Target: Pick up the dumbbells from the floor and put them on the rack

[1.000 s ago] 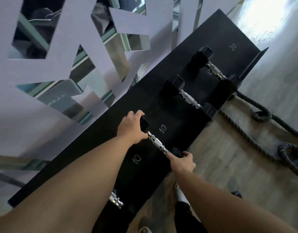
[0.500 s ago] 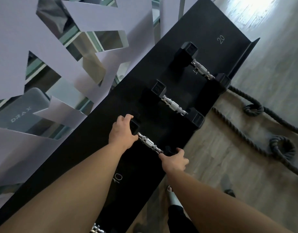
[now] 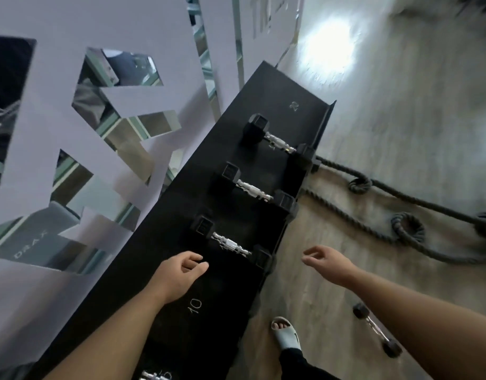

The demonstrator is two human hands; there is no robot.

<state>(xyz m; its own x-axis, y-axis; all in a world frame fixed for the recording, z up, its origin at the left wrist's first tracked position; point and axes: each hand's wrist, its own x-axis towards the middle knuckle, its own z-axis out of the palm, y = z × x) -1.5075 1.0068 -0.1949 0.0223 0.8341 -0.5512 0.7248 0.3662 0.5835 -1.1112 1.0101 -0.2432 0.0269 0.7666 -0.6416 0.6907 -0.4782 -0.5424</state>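
A long black rack [image 3: 263, 105] runs along the wall, marked with white numbers. Three black hex dumbbells with chrome handles lie across it: the nearest [image 3: 230, 246], the middle one [image 3: 254, 190] and the far one [image 3: 279, 142]. My left hand [image 3: 181, 274] hovers over the rack just short of the nearest dumbbell, fingers loosely curled, holding nothing. My right hand [image 3: 328, 261] is off the rack's front edge above the floor, open and empty. Another dumbbell [image 3: 376, 331] lies on the floor at the lower right, partly behind my right forearm. A chrome handle [image 3: 154, 375] shows at the bottom edge.
A thick dark battle rope [image 3: 406, 229] coils over the wooden floor right of the rack. My foot in a pale slide sandal [image 3: 287, 335] stands beside the rack's front edge. A cut-out panel wall with mirrors [image 3: 121, 127] backs the rack.
Both hands have let go of the nearest dumbbell's ends and drawn back toward me; it now rests alone on the rack. The view has swung, showing the floor dumbbell.
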